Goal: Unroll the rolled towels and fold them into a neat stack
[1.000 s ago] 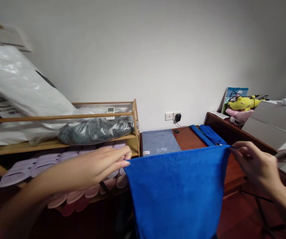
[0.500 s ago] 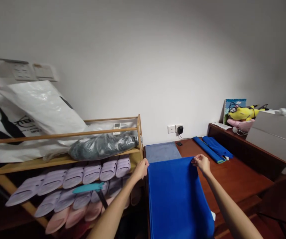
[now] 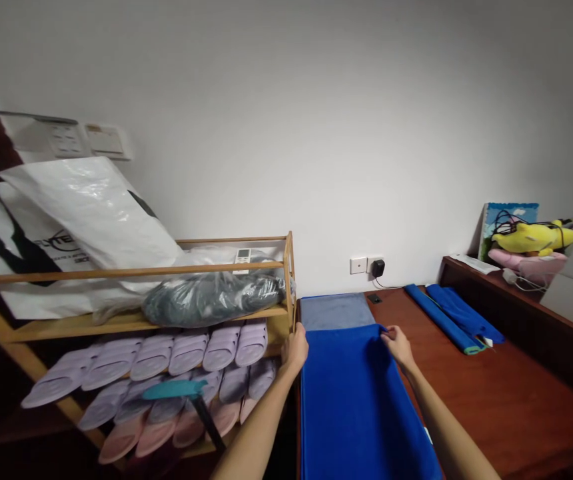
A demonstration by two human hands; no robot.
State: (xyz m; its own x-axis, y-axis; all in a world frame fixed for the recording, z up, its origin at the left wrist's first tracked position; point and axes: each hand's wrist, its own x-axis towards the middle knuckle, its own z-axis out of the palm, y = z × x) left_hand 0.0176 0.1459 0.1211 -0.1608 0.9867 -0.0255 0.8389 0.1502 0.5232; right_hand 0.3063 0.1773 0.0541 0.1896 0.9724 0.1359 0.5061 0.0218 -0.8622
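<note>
A blue cloth (image 3: 349,400) lies along the left edge of the red-brown worktop (image 3: 496,393), running from near the far left corner down past the bottom of the view. The left hand (image 3: 295,350) is closed at the cloth's far left corner, its fingertips partly hidden. The right hand (image 3: 397,345) pinches the far right corner between thumb and fingers, where the fabric rises in a small fold. A white tag (image 3: 428,436) shows at the cloth's right side.

Just beyond, a grey-blue folded cloth (image 3: 336,311) fills the worktop's far left corner, partly covered by the blue one. To its right, by the far edge, sits a small black object (image 3: 375,299). Further right, a rolled blue cloth (image 3: 439,316) with a green end lies beside a loosely folded blue cloth (image 3: 466,316), both near the far right corner.

A raised brown ledge (image 3: 521,327) borders the worktop's right edge, carrying a yellow plush toy (image 3: 534,238) on a pink one (image 3: 529,263). Off the left edge stands a wooden rack (image 3: 86,329), with a plastic-wrapped dark bundle (image 3: 211,300) above lilac slippers (image 3: 186,350). A black plug (image 3: 378,269) sits in the wall socket.
</note>
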